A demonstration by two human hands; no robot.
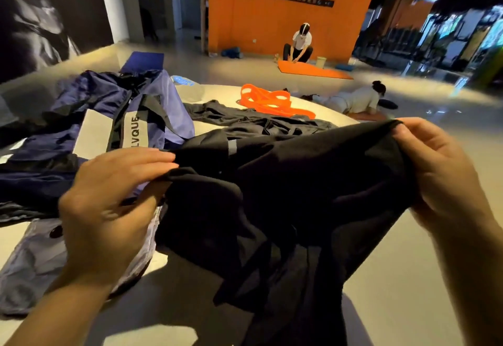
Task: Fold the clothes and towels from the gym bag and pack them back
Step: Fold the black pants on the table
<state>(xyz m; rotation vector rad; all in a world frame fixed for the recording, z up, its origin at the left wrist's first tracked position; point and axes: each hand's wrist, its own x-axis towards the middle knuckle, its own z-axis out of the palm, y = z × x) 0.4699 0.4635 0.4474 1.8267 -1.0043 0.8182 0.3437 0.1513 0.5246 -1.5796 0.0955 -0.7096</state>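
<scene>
Room: a gym hall with a pale glossy floor [408, 250], an orange wall [272, 24] at the back, and two other people down on mats well away from me. I work at a low, light, round counter [217, 92].

Item 1, black garment [285, 187]. I hold it up off the counter between both hands, its top edge stretched side to side and the rest hanging in loose folds toward me. Held so, I judge, to find its edges and shake it flat before the first fold.

Item 2, left hand [109, 204]. Its grip is on the garment's left corner: the fingers lie long and nearly straight over the cloth and the thumb seems to come in from below to pinch it. The frame is blurred here, so the exact hold is not sharp.

Item 3, right hand [446, 171]. Its grip is closed on the right corner, fingers curled over the hem, cloth bunched in the fist.

Item 4, gym bag [114, 117], navy with grey panels and black straps. It lies slumped on the counter to my left, just behind my left hand, ready to take folded things.

Item 5, second dark garment [258, 119], spread unfolded on the counter beyond the one I hold.

Item 6, orange straps [269, 102], in a loose heap at the far side of the counter.

Item 7, pale grey cloth [35, 261], crumpled under my left forearm; I cannot tell what it is.
</scene>
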